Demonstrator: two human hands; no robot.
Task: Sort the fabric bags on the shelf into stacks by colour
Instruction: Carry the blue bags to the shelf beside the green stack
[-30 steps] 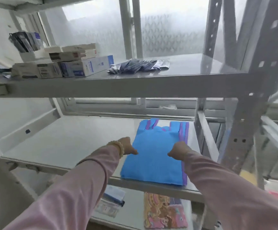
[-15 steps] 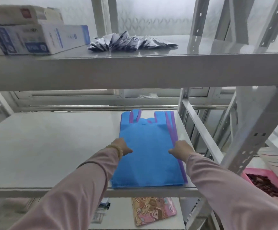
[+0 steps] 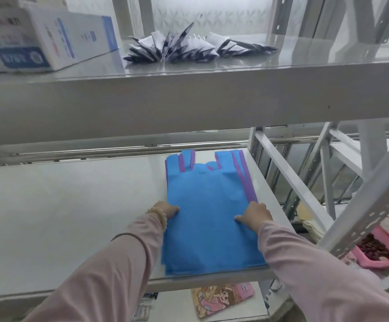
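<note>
Blue bags point(image 3: 207, 201) lie long way pointing away, handles far, with the left hand point(image 3: 165, 211) and right hand point(image 3: 255, 216) each pinching one long side, thumbs on top.

Location type: storeroom / stock area.
- Racking: slotted-angle steel uprights point(image 3: 363, 219), perforated, several tiers.
- Upper shelf point(image 3: 189, 98): printed cartons point(image 3: 56, 43); loose heap of small sachets point(image 3: 189, 46).
- Middle tier: identical blue fabric bags point(image 3: 209, 219) stacked flat.
- Lower tier: cartoon-printed bag point(image 3: 221, 298).
- Adjacent rack: pink tray point(image 3: 374, 256), dark contents.
- Frosted window point(image 3: 212, 17) directly behind racking.
</note>
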